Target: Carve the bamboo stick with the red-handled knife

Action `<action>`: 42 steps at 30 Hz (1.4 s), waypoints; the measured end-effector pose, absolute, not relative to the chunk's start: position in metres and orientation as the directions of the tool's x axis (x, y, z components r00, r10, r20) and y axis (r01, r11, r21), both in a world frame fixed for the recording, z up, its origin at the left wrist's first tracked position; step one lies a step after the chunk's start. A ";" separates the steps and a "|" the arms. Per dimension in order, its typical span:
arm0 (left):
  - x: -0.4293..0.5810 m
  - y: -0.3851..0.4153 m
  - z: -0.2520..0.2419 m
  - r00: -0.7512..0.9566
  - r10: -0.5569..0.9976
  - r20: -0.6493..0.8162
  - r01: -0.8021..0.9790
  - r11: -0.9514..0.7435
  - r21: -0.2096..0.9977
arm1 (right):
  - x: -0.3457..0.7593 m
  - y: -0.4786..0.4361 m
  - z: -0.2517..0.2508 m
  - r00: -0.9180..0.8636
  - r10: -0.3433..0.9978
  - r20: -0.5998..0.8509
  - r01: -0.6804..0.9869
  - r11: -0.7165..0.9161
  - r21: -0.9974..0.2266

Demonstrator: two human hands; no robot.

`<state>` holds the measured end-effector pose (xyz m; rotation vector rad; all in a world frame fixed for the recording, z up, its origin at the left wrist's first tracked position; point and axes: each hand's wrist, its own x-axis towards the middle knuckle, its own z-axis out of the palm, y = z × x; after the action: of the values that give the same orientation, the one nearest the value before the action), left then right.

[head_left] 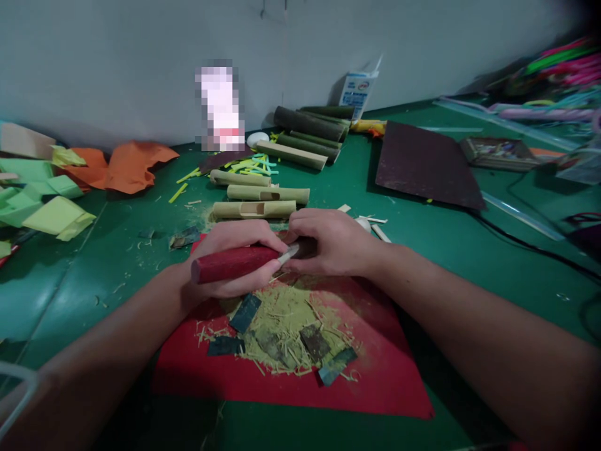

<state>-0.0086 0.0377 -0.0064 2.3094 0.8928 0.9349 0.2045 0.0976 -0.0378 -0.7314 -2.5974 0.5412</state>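
Fingers of my left hand (244, 241) are wrapped round the thick red handle of a knife (235, 263), whose short metal blade points right. My right hand (333, 241) is closed on a dark, tube-like piece of bamboo (307, 247), mostly hidden by the fingers. The blade tip meets or overlaps this piece; exact contact cannot be seen. Both hands are above a red sheet (375, 382) strewn with pale shavings and dust (291, 313) and several dark square chips (246, 313). Just beyond the hands lie several pale bamboo tubes (277, 208), some with rectangular notches.
Darker bamboo tubes (310, 124) are piled near the wall, beside a carton (358, 94). At right lie a dark board (422, 163), a small tray (498, 153) and a black cable (530, 241). Orange paper (136, 166) and green paper pieces (37, 188) occupy the left.
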 end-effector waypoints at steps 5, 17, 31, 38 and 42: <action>-0.010 0.038 -0.011 0.528 0.709 0.467 0.374 -0.688 0.623 | 0.206 0.099 -0.038 -0.805 0.533 0.262 0.379 0.801 -0.464; -0.016 0.032 -0.008 0.478 0.708 0.520 0.391 -0.701 0.596 | 0.203 0.098 -0.035 -0.797 0.558 0.233 0.409 0.782 -0.471; -0.016 0.034 -0.005 0.560 0.743 0.367 0.429 -0.639 0.639 | 0.202 0.097 -0.035 -0.781 0.582 0.224 0.447 0.773 -0.450; -0.017 0.034 -0.007 0.566 0.740 0.363 0.425 -0.640 0.641 | 0.202 0.098 -0.036 -0.784 0.580 0.223 0.443 0.773 -0.454; -0.018 0.034 -0.006 0.576 0.736 0.357 0.425 -0.642 0.638 | 0.202 0.098 -0.036 -0.785 0.577 0.225 0.441 0.776 -0.451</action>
<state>-0.0176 0.0340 -0.0061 2.3171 0.9274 0.8434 0.2021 0.0976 -0.0361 -0.7785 -2.6169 0.5399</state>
